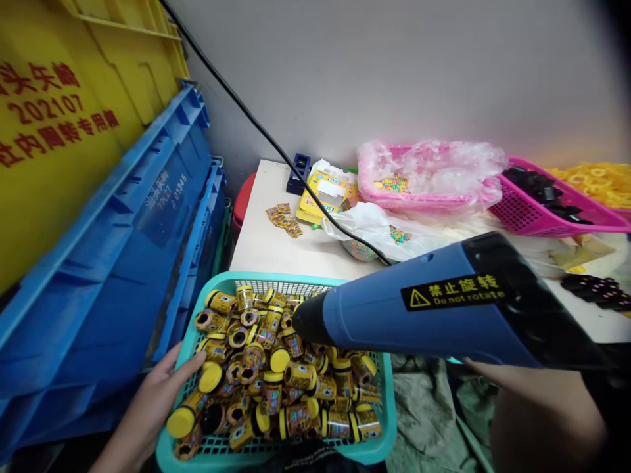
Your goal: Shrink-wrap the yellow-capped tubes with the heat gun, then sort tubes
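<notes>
A teal plastic basket [394, 420] stands in front of me, filled with small yellow-capped jars [298, 376] in gold printed wraps; some show dark open ends. My left hand [167, 381] grips its left rim, thumb over the inner side and fingers outside. A blue, black-tipped device [394, 305] labelled "Do not rotate" juts in from the right above the basket. Behind and below that device shows part of my right hand [486, 373], beside a small teal edge. Its fingers are mostly hidden, so what they touch is unclear.
Blue crates [162, 203] and a yellow crate [73, 131] lean at left. On the white table [256, 230] are small gold packets [284, 220], a yellow box [328, 194], a plastic-covered pink basket [419, 200] and a magenta basket [525, 207] with black parts. A black cable [246, 112] crosses the view.
</notes>
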